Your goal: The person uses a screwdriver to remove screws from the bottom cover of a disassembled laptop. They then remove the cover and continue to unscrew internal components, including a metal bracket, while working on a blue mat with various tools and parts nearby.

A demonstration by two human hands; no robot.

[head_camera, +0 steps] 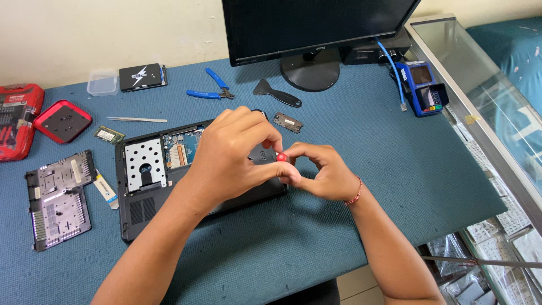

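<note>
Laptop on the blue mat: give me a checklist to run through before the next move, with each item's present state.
1. Laptop lies bottom-up with its hatch open, drive bay exposed: ok.
2. Removed cover panel set aside left of the laptop, apart from it: ok.
3. Left hand and right hand both pinch the red-tipped tool over the laptop: ok.
4. Tool tip seated in a screw: cannot tell, fingers hide it.
5. Tweezers and blue pliers lie within reach behind the laptop: ok.
6. Loose screws accounted for: cannot tell.

The left hand [228,149] covered most of the laptop's [141,186] right half. The small red object [281,157] pinched above the laptop was mostly hidden by fingertips. The monitor's [316,25] top was cut off.
</note>
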